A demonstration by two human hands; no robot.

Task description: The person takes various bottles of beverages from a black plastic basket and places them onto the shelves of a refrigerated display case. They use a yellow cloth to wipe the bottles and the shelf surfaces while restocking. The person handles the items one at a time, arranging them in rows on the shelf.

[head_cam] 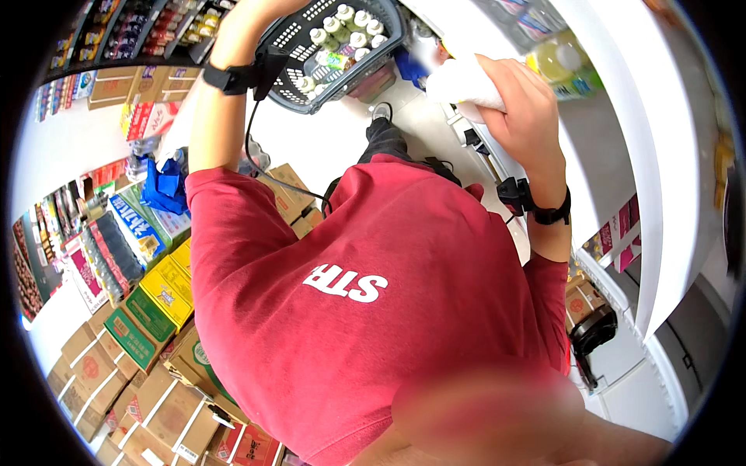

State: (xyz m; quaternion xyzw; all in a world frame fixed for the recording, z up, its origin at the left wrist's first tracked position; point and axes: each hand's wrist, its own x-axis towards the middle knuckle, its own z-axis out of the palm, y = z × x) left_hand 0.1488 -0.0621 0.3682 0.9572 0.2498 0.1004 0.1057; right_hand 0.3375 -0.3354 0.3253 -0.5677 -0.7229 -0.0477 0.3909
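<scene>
My right hand grips a bunched white cloth beside a white shelving unit. Only the edge of my left hand shows at the top of the picture. Its fingers are cut off, so what it touches is hidden. Close to that hand is a dark grey plastic shopping basket with slotted walls. Inside it stand several white-capped bottles, along with a pack with a green label.
Stacked cardboard cartons and yellow boxes line the left side. A blue bag lies above them, and bottle shelves fill the upper left. A large yellowish bottle stands near my right hand. A black cable hangs from my left wrist.
</scene>
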